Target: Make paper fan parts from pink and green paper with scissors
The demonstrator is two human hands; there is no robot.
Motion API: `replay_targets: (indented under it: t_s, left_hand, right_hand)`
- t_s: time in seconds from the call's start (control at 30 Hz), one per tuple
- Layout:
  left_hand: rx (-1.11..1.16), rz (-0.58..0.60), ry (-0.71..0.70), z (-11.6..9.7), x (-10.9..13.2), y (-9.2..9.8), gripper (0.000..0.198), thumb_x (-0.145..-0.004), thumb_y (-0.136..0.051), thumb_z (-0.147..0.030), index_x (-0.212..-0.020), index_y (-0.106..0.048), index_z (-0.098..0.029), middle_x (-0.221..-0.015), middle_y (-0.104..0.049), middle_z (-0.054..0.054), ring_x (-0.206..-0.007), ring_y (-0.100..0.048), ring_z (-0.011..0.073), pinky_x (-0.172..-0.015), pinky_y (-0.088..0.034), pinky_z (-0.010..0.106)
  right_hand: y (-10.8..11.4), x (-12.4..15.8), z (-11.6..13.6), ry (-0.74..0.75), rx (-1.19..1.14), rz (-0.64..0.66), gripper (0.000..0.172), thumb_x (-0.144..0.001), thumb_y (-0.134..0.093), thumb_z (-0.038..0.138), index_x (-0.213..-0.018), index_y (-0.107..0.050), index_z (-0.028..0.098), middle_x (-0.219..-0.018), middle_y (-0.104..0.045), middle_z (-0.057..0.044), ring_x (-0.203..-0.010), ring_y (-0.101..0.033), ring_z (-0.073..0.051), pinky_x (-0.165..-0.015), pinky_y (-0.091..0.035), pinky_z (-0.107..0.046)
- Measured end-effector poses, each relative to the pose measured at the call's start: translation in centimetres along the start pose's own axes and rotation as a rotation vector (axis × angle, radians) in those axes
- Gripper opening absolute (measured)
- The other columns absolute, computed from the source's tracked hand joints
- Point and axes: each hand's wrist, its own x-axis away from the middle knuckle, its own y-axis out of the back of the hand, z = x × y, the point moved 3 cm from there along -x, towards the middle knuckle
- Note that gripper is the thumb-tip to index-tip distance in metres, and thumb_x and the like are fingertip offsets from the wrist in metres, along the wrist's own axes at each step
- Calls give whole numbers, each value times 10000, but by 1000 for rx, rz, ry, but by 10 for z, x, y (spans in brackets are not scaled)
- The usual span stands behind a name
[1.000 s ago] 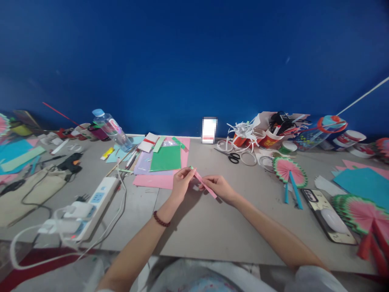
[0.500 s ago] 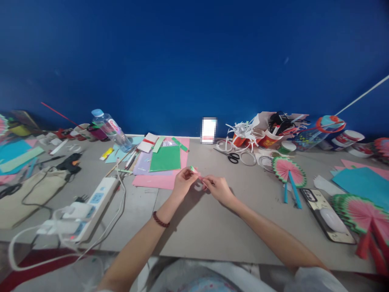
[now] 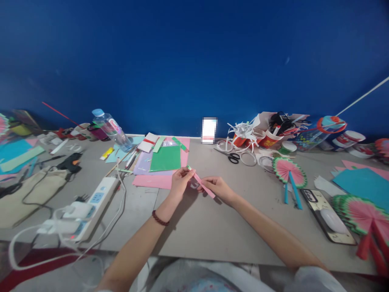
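Observation:
A narrow folded pink paper strip (image 3: 203, 186) with a green tip is held between both hands over the grey table (image 3: 212, 231). My left hand (image 3: 180, 181) pinches its far, green-tipped end. My right hand (image 3: 219, 188) is closed on the nearer part, with the strip's end poking out toward me. Just behind the hands lie a pink sheet (image 3: 152, 181) and a green sheet (image 3: 166, 158).
A power strip (image 3: 91, 202) with cables lies at the left, beside a glue gun (image 3: 70, 162) and a water bottle (image 3: 111, 129). Scissors (image 3: 231, 156) and cups of scraps (image 3: 261, 138) stand behind. Pink-green paper fans (image 3: 288, 172) and a phone (image 3: 330, 215) lie at the right.
The strip was pushed together between the hands half a second ago; now it is stretched out again, and my right hand has moved back to the right.

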Motion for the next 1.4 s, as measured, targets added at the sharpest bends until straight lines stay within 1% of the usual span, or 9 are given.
replay_targets:
  t_s: [0.13, 0.33, 0.57, 0.7, 0.9, 1.03, 1.17, 1.3, 1.4]
  left_hand:
    - [-31, 2, -23, -3, 3, -1, 329, -563, -815, -411, -643, -613, -163, -609, -627, -16, -523, -539, 93, -509, -399, 211]
    - [7, -32, -38, -4, 5, -2, 346, -532, -830, -408, -671, -628, -164, -658, -652, -6, -596, -577, 109, -578, -443, 217]
    - [2, -30, -38, 2, -1, 2, 330, -572, -815, -415, -671, -632, -159, -642, -628, -5, -573, -554, 101, -543, -432, 208]
    - [57, -44, -38, 6, -7, 6, 335, -574, -820, -412, -678, -632, -155, -652, -617, -8, -608, -571, 107, -554, -446, 202]
    - [67, -41, 12, 4, -6, 6, 343, -607, -793, -445, -650, -615, -154, -624, -595, -18, -514, -508, 74, -482, -404, 188]
    - [60, -56, -3, 1, -4, 5, 378, -610, -783, -460, -574, -553, -162, -590, -573, -31, -465, -461, 55, -458, -373, 183]
    - [28, -49, -9, 4, -6, 5, 362, -623, -772, -466, -602, -570, -166, -553, -541, -44, -456, -463, 63, -435, -349, 186]
    - [19, -28, -15, 7, -12, 4, 340, -626, -773, -455, -671, -596, -169, -591, -568, -40, -496, -519, 81, -472, -398, 196]
    - [50, -15, 9, 6, -16, 0, 346, -609, -784, -447, -726, -604, -175, -611, -580, -38, -507, -542, 92, -471, -417, 203]
  right_hand:
    - [2, 0, 0, -15, 30, -55, 399, -742, -681, 525, -869, -723, 149, -796, -746, -77, -704, -682, -162, -596, -518, -249]
    - [0, 5, 8, 58, 228, -182, 366, -762, -651, 515, -796, -724, 158, -761, -747, -66, -729, -695, -190, -621, -513, -264]
    - [2, 2, 2, -22, -31, -21, 377, -726, -705, 493, -906, -745, 164, -860, -756, -77, -785, -698, -183, -672, -534, -272]
    - [4, 2, -2, -61, -105, 6, 351, -670, -763, 442, -883, -750, 163, -858, -753, -76, -775, -690, -169, -727, -537, -281]
    - [5, 6, 1, -66, -57, 38, 371, -690, -747, 466, -865, -735, 138, -851, -736, -93, -730, -679, -157, -709, -532, -289]
    - [5, 6, 0, -71, -6, -6, 399, -692, -734, 507, -820, -710, 130, -770, -718, -82, -676, -668, -156, -638, -522, -276]
    - [8, 5, 0, -78, 14, -28, 404, -692, -725, 523, -800, -689, 135, -767, -713, -77, -667, -668, -155, -584, -492, -247]
    - [22, 7, 4, -102, 70, -4, 394, -730, -696, 514, -856, -696, 140, -752, -707, -67, -611, -639, -125, -520, -438, -210]
    - [38, 9, 7, -102, 50, 24, 375, -736, -706, 490, -878, -703, 142, -752, -695, -60, -625, -620, -123, -561, -475, -230]
